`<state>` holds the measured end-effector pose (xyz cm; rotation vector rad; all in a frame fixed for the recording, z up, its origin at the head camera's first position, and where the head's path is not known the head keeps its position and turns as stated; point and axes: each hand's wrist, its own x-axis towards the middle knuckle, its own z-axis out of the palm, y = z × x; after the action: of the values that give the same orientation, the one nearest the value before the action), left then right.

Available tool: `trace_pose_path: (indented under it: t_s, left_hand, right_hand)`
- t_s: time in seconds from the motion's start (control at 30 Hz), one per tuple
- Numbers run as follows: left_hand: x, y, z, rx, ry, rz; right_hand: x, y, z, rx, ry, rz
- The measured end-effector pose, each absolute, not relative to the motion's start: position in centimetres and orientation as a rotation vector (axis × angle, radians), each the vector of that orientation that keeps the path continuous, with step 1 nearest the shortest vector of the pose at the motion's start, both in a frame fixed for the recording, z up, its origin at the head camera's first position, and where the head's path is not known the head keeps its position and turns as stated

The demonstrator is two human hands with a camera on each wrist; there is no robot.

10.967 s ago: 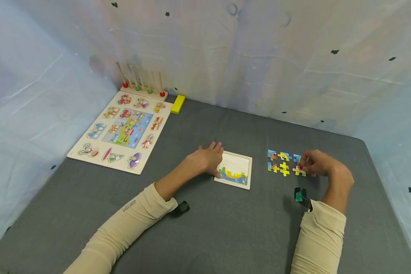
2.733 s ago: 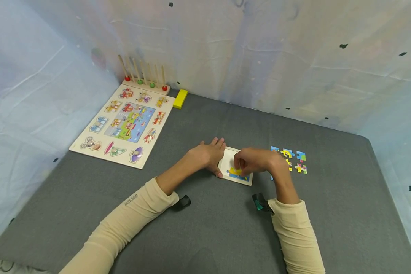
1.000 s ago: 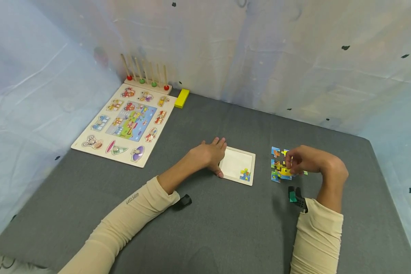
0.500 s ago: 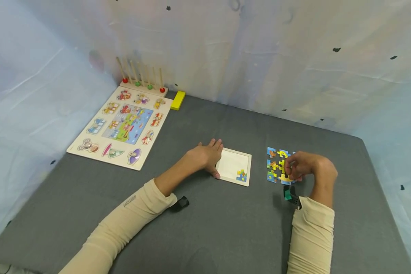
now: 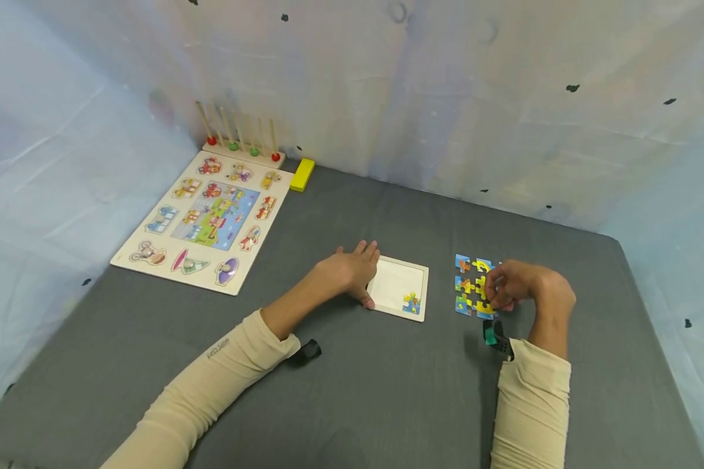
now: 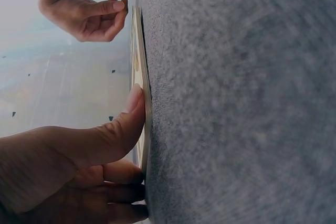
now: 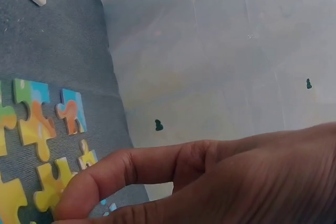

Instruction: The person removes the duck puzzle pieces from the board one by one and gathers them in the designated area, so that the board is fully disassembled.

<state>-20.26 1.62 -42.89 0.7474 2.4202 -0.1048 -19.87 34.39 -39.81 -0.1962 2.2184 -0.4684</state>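
The left hand (image 5: 352, 270) holds the left side of a small wooden puzzle tray (image 5: 394, 281), its thumb at the near corner and fingers along the far end. In the left wrist view the thumb presses on the tray's edge (image 6: 146, 111). One yellow and blue jigsaw piece (image 5: 412, 303) lies in the tray's lower right corner. The right hand (image 5: 519, 284), thumb and index finger curled close together, has its fingertips on the right side of a yellow jigsaw piece (image 5: 484, 309) in the nearest row. It hides the right part of the loose pieces.
Several loose jigsaw pieces (image 5: 463, 284) lie in rows right of the tray. A large knob puzzle board (image 5: 242, 251) lies at left. Behind it are a peg stand (image 5: 243, 153) with red and green beads and a yellow block (image 5: 302, 174). A fabric backdrop rises behind the table.
The right hand moved from the tray to the loose pieces with a yellow piece, which now lies in the nearest row. The tray went from several pieces to one. The left hand stayed.
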Motion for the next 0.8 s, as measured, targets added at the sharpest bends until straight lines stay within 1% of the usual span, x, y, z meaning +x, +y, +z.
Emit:
trace_pose_path:
  t_s: [0.3, 0.8]
  left_hand:
    - [-20.8, 1.4, -42.6, 0.74, 2.425, -0.094]
    - [-20.2, 1.5, -42.8, 0.732, 2.412, -0.095]
  right_hand:
    - [-19.8, 32.4, -38.0, -0.407, 2.327, -0.478]
    - [-19.6, 27.7, -38.0, -0.577, 2.334, -0.412]
